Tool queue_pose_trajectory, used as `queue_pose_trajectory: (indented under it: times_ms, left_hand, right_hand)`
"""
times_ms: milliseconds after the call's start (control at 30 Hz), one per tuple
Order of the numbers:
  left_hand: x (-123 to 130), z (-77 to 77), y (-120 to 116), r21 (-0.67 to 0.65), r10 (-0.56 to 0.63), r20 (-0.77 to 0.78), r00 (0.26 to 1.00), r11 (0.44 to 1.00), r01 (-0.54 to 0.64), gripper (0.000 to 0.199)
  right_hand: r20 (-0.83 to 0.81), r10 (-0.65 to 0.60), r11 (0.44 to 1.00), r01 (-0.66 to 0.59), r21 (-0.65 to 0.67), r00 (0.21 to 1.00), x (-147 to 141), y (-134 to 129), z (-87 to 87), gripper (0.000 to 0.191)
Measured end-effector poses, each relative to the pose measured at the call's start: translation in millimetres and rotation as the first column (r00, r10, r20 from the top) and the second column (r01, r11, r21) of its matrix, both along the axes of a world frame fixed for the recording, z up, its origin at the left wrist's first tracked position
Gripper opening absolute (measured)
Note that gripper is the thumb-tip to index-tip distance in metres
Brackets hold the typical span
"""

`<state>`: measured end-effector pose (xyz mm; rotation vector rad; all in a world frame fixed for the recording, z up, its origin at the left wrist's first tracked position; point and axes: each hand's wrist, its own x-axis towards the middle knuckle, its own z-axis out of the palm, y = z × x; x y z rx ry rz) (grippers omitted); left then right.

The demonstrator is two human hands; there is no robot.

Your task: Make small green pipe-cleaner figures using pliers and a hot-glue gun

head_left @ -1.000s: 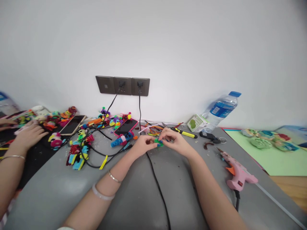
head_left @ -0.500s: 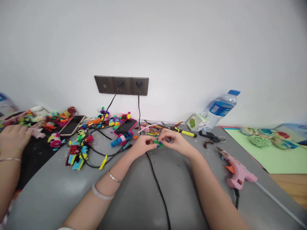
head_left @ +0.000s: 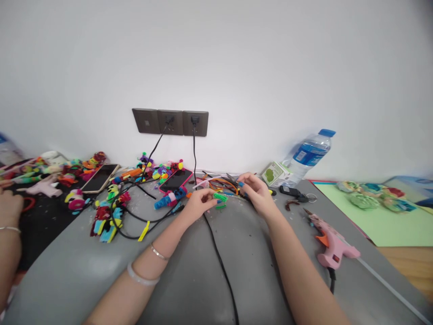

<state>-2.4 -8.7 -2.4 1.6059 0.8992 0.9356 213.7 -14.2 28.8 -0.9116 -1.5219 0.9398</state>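
Observation:
Between the thumb and fingers of my left hand is a bent green pipe cleaner, its loops sticking out to the right. My right hand is apart from it, over the pile of loose strips and tools at the back. Its thumb and fingers are pinched together, and whatever they may hold is too small to make out. Orange pipe cleaners and scissors lie behind the hands. A yellow-handled tool is mostly covered by my right hand.
A pink glue gun with a cord lies at the right. A bottle, small box and keys stand or lie behind. Pipe-cleaner figures, phones and black cables are leftward. Another person's hand works far left.
My right hand has let go of the green pipe cleaner and moved right and slightly up. My left hand still holds it. The other person's hand has shifted left, uncovering a pink glue gun.

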Motion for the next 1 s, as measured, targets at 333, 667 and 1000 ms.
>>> queue_pose_trajectory:
  times_ms: [333, 667, 1000]
  left_hand:
    - [0, -1.1, 4, 0.122, 0.146, 0.225, 0.963, 0.977, -0.177, 0.020]
    - [1, 2.3, 2, 0.102, 0.122, 0.217, 0.968, 0.984, -0.147, 0.019]
    - [1, -2.6, 2, 0.101, 0.070, 0.252, 0.965, 0.990, -0.098, 0.035]
  right_hand:
    - [0.046, 0.298, 0.953, -0.294, -0.070, 0.954, -30, -5, -15.6, 0.029]
    - [0.009, 0.195, 0.981, -0.195, 0.003, 0.981, -30, 0, -21.9, 0.023]
    - [0.072, 0.120, 0.993, -0.121, 0.014, 0.990, -28, 1, -20.5, 0.023]
